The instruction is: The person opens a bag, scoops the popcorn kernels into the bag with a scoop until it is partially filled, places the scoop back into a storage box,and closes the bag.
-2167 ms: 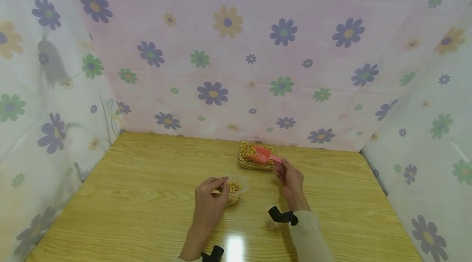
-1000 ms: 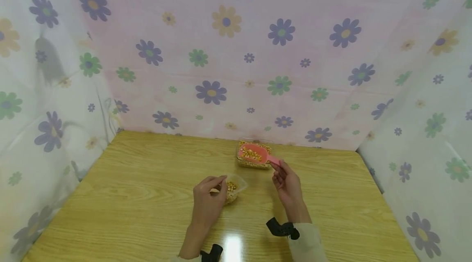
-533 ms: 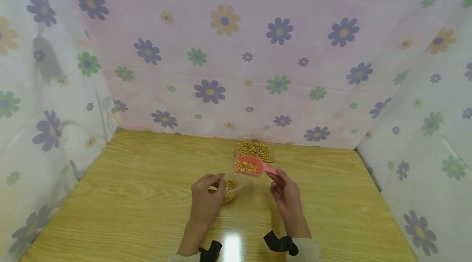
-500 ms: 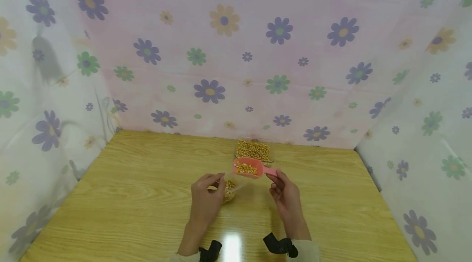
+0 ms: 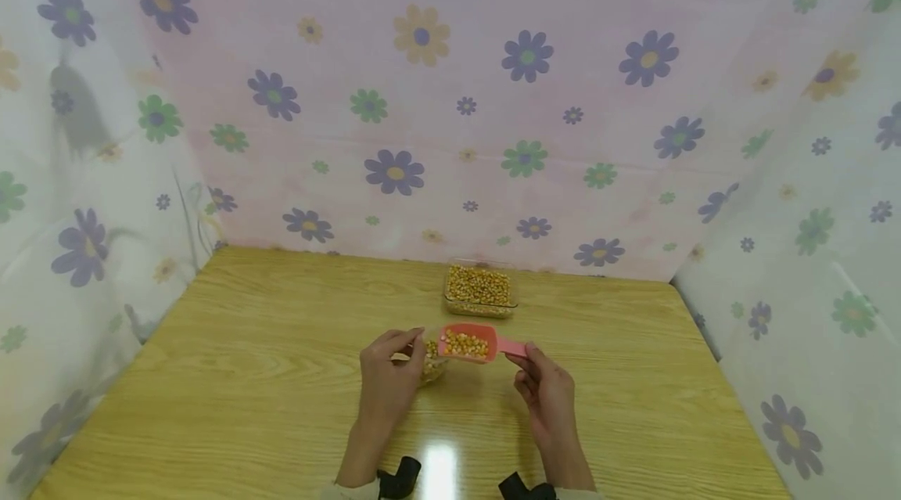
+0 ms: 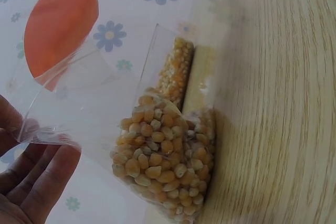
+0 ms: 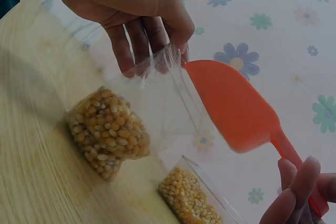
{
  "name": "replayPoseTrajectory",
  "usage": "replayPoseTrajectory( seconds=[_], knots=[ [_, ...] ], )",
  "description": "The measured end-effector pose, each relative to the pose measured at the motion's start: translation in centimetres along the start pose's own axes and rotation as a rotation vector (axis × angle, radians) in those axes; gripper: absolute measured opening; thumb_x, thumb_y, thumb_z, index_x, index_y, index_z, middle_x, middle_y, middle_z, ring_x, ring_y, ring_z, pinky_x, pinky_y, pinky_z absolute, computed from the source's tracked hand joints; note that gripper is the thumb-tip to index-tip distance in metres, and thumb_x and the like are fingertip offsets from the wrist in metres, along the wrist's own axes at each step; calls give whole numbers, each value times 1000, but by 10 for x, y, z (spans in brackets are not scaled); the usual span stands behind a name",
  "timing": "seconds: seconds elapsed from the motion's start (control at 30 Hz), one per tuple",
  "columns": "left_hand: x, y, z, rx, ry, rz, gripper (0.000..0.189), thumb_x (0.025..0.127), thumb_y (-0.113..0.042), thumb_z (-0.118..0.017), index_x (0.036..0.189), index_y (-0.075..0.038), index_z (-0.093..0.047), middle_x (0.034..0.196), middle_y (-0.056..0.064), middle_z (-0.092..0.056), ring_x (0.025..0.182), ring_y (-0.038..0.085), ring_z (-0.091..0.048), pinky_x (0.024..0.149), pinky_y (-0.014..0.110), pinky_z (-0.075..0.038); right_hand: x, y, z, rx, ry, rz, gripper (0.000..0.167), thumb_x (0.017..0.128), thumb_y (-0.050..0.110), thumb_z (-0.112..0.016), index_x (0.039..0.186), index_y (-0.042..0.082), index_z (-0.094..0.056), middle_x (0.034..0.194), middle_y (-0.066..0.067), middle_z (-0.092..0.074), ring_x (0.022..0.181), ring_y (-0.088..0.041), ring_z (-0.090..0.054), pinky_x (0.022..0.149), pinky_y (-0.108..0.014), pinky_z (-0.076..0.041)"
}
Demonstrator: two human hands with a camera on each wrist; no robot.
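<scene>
My left hand [image 5: 391, 375] pinches the top edge of a clear plastic bag [image 7: 152, 93], holding its mouth up. Corn kernels [image 6: 163, 156] fill the lower part of the bag, which stands on the table. In my right hand [image 5: 551, 390] is the handle of a pinkish-red scoop [image 5: 468, 343] loaded with kernels. The scoop's front lip is at the bag's mouth, close to the left fingertips; whether it touches the plastic I cannot tell. From the head view, my left hand and the scoop cover much of the bag.
Behind the scoop, a clear rectangular container [image 5: 481, 311] of corn kernels stands near the table's back edge. A flower-print curtain [image 5: 450, 132] rises behind the wooden table [image 5: 281, 328] and along both its sides.
My right hand has lifted the scoop out of the corn container and brought it, loaded, toward me and left to the bag. My left hand keeps its pinch on the bag.
</scene>
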State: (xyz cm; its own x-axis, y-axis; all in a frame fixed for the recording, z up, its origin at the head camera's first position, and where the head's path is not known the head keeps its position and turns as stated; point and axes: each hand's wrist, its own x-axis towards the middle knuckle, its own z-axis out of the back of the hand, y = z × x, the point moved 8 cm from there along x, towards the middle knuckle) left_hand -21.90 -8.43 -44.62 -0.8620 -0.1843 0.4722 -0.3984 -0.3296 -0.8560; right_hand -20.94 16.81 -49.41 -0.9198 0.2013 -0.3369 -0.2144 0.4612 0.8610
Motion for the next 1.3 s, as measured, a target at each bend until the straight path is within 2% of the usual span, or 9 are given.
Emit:
replayPoseTrajectory(
  seconds=[0.2, 0.33, 0.47, 0.57, 0.73, 0.83, 0.97, 1.3],
  knots=[
    [-3, 2, -1, -19, -7, 0, 17, 91, 4, -68, 103, 2, -79, 85, 14, -73, 72, 12, -68, 54, 20, -57, -2, 5, -1, -45, -21, 63, 20, 103, 23, -62, 95, 13, -78, 76, 6, -77, 57, -3, -61, 60, -18, -55],
    [-4, 2, -1, -12, -8, 1, 17, 92, 4, -68, 103, 2, -79, 85, 14, -73, 72, 12, -68, 54, 20, -57, -6, 14, -6, -126, -68, 139, 24, 101, 22, -66, 104, 1, -77, 76, 4, -77, 56, -5, -62, 61, -21, -57],
    [-5, 2, -1, -3, -12, -2, 16, 92, 4, -68, 103, 1, -80, 85, 13, -73, 72, 12, -68, 54, 19, -57, -12, 24, -16, -198, -69, 233, 30, 101, 18, -66, 109, -10, -73, 76, 3, -77, 55, -7, -64, 61, -24, -58],
    [-5, 1, -1, 1, -7, -9, 16, 92, 3, -69, 103, 1, -80, 85, 11, -73, 72, 12, -68, 54, 19, -56, -19, 32, -26, -269, -59, 332, 27, 100, 15, -67, 107, -10, -74, 78, -1, -78, 54, -9, -65, 61, -26, -59],
    [-3, 1, -2, 3, 6, -9, 16, 92, 3, -69, 104, 2, -79, 85, 11, -73, 72, 13, -68, 54, 19, -57, -40, 48, -48, -403, 11, 576, 19, 97, 11, -70, 96, -6, -77, 83, -16, -77, 53, -15, -67, 57, -28, -60],
    [-3, 1, -2, 4, 5, -4, 16, 92, 3, -69, 104, 2, -80, 85, 10, -73, 72, 13, -68, 55, 19, -57, -50, 53, -59, -452, 46, 665, 16, 95, 11, -72, 94, -4, -78, 85, -20, -76, 55, -15, -67, 54, -28, -59],
    [-3, 3, -2, 12, -2, -10, 16, 91, 3, -70, 103, 2, -80, 84, 9, -73, 71, 13, -68, 55, 19, -57, -57, 55, -66, -506, 52, 707, 13, 93, 11, -75, 93, -1, -80, 86, -16, -77, 56, -13, -67, 52, -28, -58],
    [-3, 1, -1, 7, -11, -27, 16, 90, 4, -69, 102, 2, -80, 84, 10, -72, 71, 13, -68, 53, 19, -57, -60, 59, -74, -598, 121, 714, 11, 94, 10, -74, 98, 2, -80, 83, -11, -77, 58, -18, -69, 52, -26, -56]
  ],
)
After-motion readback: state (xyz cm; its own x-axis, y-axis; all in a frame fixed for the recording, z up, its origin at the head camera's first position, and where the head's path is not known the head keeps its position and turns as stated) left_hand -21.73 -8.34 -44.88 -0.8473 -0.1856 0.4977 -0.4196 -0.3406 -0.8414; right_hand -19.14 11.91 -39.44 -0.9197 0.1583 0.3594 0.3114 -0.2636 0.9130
